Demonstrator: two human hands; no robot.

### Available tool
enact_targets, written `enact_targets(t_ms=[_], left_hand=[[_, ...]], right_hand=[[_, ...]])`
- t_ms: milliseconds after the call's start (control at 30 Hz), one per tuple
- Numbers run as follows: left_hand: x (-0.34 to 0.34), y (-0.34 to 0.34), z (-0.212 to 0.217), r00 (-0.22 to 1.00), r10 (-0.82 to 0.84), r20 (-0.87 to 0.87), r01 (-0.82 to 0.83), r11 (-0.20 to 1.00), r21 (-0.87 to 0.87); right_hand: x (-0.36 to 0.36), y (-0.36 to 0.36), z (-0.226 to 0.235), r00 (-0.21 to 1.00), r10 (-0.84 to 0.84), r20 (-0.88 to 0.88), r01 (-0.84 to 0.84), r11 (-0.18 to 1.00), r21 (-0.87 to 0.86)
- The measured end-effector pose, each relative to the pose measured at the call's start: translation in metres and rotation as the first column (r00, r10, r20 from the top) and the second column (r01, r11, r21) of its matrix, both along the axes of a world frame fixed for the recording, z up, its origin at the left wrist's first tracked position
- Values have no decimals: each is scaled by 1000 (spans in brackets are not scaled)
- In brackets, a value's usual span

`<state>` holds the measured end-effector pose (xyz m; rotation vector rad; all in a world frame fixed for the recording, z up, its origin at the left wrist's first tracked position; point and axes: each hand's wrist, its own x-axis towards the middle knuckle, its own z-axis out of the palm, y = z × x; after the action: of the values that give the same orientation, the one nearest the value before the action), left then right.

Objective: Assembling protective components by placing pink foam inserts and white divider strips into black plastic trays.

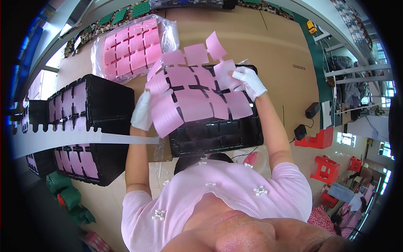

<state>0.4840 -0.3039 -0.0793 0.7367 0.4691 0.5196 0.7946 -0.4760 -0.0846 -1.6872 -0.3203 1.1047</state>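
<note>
A thin pink sheet with cross-shaped cut-outs [195, 105] is stretched between my two white-gloved hands, its far flaps curling up. My left hand [142, 112] is closed on its left edge, with some fingers hidden beneath the sheet. On the right side, my right hand [250, 82] pinches the edge between thumb and fingers. Below the sheet lies a black tray [218, 136] with a raised rim and sunken compartments; its far part is mostly covered by the sheet.
At the far left, a clear plastic bag [169, 35] holds a pile of similar pink sheets [133, 48]. Black tray stacks [110, 98] stand on the left, near a pale notched strip [75, 140]. Brown cardboard [289, 46] covers the table. Red stools [325, 168] stand at the right.
</note>
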Motion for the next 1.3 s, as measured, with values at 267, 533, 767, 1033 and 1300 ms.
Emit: enact_targets(t_ms=[267,533,767,1033,1300], left_hand=[[31,21,-37,892,192,-408,-111,971,213],[24,-57,-21,804,228,-549,26,909,417],[32,-85,-30,812,158,-563,164,863,478],[37,-71,-29,811,181,-557,181,827,532],[33,-70,-48,681,336,-651,209,763,612]], right_hand=[[1,1,-22,987,-49,153,48,999,14],[-24,-129,-26,976,-83,203,98,993,-62],[-69,-117,-6,636,27,771,89,990,-107],[5,-114,-32,960,-85,265,61,993,99],[40,-89,-48,897,-162,412,137,987,90]])
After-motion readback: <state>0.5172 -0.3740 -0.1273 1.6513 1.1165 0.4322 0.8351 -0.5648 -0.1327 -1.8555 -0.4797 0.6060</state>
